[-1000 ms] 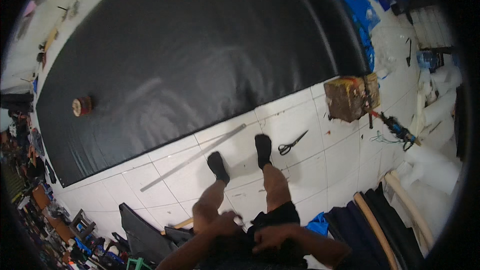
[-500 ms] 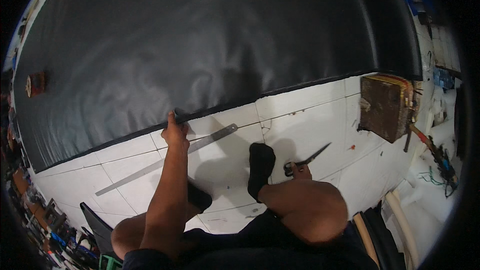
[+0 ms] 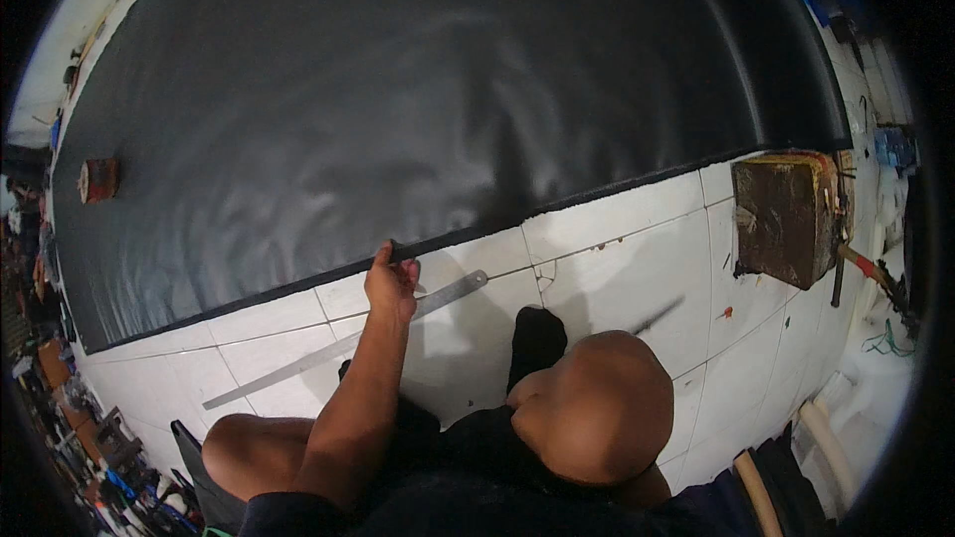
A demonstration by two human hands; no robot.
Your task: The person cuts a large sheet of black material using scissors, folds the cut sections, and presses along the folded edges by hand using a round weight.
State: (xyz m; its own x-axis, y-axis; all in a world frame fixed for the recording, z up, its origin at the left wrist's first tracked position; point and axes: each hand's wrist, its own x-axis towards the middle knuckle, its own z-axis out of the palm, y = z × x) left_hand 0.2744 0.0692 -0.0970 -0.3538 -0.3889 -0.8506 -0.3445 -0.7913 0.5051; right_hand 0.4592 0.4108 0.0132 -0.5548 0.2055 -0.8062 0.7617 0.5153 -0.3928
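A large sheet of black leather-like material (image 3: 398, 99) lies spread across the floor, its near edge running slantwise in front of me. My left hand (image 3: 391, 280) pinches that edge, thumb on top and fingers curled below. Under my left forearm lies a long metal ruler (image 3: 288, 370) on the tiles, with a hole in its far end. My right hand is hidden behind my bent right knee. Past the knee pokes the dark, blurred blade of a pair of scissors (image 3: 661, 314); their handles are out of sight.
A worn brown block (image 3: 786, 221) stands at the sheet's right corner, next to a red-handled tool (image 3: 863, 264). A small reddish-brown block (image 3: 98, 181) sits on the sheet's left part. Pale rolls (image 3: 826, 447) lie at lower right, clutter (image 3: 109, 457) at lower left.
My left hand has shifted slightly right and nearer in the picture, still on the sheet's edge. My right hand, seen holding the scissors before, has gone behind my knee.
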